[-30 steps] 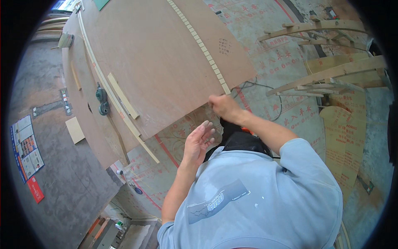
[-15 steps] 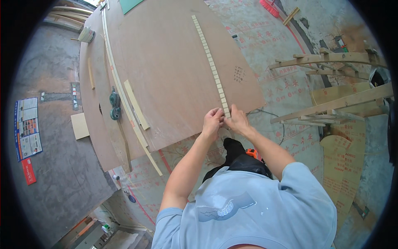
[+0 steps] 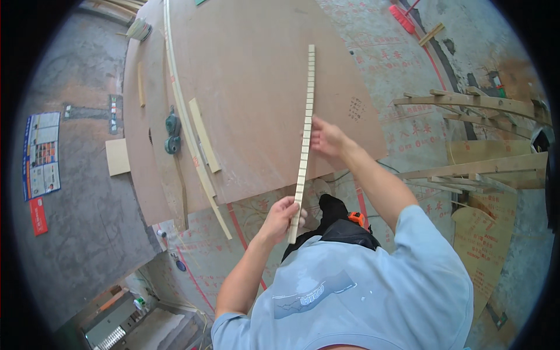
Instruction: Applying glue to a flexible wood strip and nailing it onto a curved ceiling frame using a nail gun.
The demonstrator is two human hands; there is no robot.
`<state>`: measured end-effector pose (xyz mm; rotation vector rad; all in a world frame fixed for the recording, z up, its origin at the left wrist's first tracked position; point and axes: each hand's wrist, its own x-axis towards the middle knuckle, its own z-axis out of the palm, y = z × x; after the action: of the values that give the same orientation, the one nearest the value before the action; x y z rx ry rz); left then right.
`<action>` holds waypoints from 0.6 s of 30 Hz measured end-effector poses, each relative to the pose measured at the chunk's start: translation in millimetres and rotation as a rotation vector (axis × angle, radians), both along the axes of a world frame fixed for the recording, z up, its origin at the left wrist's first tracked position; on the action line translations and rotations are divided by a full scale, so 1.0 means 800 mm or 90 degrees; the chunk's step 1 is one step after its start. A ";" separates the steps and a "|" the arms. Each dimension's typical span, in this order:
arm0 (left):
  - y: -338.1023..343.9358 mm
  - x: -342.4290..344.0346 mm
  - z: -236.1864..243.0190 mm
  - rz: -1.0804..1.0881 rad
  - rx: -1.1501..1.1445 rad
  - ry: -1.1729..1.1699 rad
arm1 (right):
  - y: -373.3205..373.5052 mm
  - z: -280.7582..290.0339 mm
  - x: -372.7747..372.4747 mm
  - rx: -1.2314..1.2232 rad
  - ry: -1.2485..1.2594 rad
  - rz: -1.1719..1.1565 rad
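Observation:
A long pale wooden strip (image 3: 304, 151) with evenly spaced dark cross cuts runs from near my waist out over the large wooden board (image 3: 251, 87). My left hand (image 3: 282, 219) is closed around its near end, and a short piece of the strip sticks out below the fingers. Farther up, about midway along, my right hand (image 3: 328, 138) grips the strip from its right side, with the fingertips partly hidden behind it. The strip's far end is over the board.
On the board's left side lie a green tool (image 3: 172, 131), a short wood piece (image 3: 204, 135) and a long curved strip (image 3: 185, 125). A bucket (image 3: 139, 29) stands at the far left. Curved wooden frames (image 3: 484, 102) are at the right, and a red broom head (image 3: 402, 19) lies far right.
The cut strip has come nearer to me, its far end swinging right. My left hand has moved down with its near end; my right hand has slid up to its middle.

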<state>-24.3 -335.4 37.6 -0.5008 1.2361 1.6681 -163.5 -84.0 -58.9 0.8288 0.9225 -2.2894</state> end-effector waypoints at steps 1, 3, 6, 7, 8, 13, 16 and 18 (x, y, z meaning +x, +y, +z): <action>-0.015 0.010 0.017 0.008 -0.005 0.001 | -0.004 -0.019 -0.022 -0.024 -0.002 -0.043; -0.048 0.030 0.043 -0.035 -0.047 -0.008 | -0.009 -0.037 -0.065 -0.047 -0.006 -0.071; -0.102 0.063 0.083 -0.074 -0.129 -0.044 | 0.000 -0.048 -0.118 -0.042 0.003 -0.128; -0.118 0.072 0.094 -0.061 -0.126 -0.045 | 0.009 -0.053 -0.134 -0.027 0.006 -0.150; -0.134 0.080 0.104 -0.078 -0.138 -0.046 | 0.026 -0.065 -0.150 0.010 0.011 -0.156; -0.234 0.157 0.099 -0.034 -0.164 -0.021 | -0.074 0.003 -0.111 0.188 0.172 -0.149; -0.306 0.210 0.076 0.003 -0.141 0.028 | -0.108 0.049 -0.079 0.212 0.317 -0.140; -0.364 0.244 0.074 0.033 -0.143 0.045 | -0.139 0.088 -0.049 0.250 0.409 -0.084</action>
<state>171.3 -626.5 96.6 -0.6189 1.4831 1.6106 -203.1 -195.5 11.5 0.2851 1.6772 -2.5786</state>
